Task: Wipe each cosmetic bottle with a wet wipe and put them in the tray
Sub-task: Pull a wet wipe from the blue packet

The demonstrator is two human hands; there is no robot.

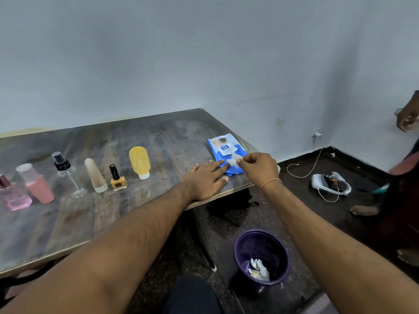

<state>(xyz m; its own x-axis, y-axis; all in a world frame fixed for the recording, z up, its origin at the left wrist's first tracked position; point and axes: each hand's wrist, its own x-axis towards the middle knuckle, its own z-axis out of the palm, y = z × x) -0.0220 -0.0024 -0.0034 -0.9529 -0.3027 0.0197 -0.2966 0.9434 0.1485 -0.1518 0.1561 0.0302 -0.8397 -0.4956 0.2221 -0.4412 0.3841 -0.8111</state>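
Note:
A blue wet-wipe pack [223, 148] lies near the table's right corner. My left hand [205, 179] lies flat on the table with its fingertips pressing the pack's near end. My right hand [258, 166] pinches a white wipe [233, 160] at the pack's opening. Several cosmetic bottles stand in a row to the left: a yellow bottle [140, 162], an orange nail polish [118, 179], a beige tube [95, 175], a clear spray bottle [65, 172], a pink bottle [36, 184] and a pink perfume bottle [13, 196]. No tray is in view.
The wooden table [90, 223] ends just right of the pack. On the floor below stand a purple bin [261, 259] with used wipes, a white headset [330, 183] and a cable [303, 166]. Another person [405, 155] stands at the far right.

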